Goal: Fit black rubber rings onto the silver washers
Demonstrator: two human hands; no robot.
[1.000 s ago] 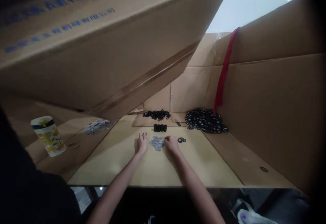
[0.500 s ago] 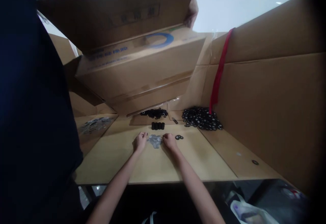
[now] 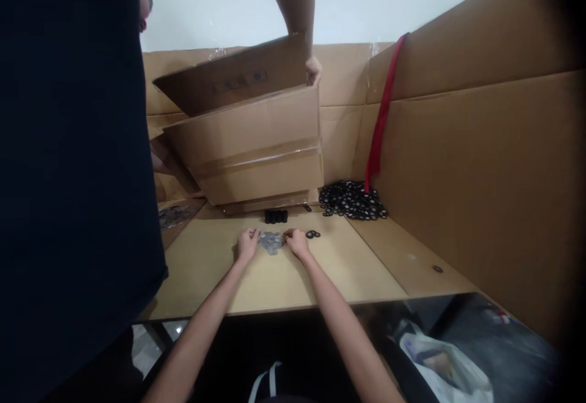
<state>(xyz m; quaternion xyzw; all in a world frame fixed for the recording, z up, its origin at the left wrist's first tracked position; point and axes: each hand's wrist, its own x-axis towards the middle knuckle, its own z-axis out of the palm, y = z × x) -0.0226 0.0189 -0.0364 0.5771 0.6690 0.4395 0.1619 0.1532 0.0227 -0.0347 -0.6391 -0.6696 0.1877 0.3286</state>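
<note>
A small heap of flat grey discs (image 3: 271, 244) lies on the pale board (image 3: 274, 287) between my hands. At its left edge, the fingers of my left hand (image 3: 248, 244) are pinched together. My right hand (image 3: 297, 243) is closed in a pinch at the heap's right edge. Whatever either hand grips is too small to name. Just behind the heap stands a short row of black stacks (image 3: 276, 217). A few black rings (image 3: 313, 234) lie right of my right hand.
A co-worker in dark clothing (image 3: 82, 146) leans in from the left, one hand (image 3: 314, 71) on a large tilted cardboard box (image 3: 256, 159). Black rings are piled (image 3: 352, 201) at back right, below a red strap (image 3: 379, 122). More grey pieces (image 3: 176, 215) lie at back left.
The cardboard box has moved down and farther back, now hiding the black pile behind the stacks. The co-worker has leaned farther in. My hands stay beside the grey discs.
</note>
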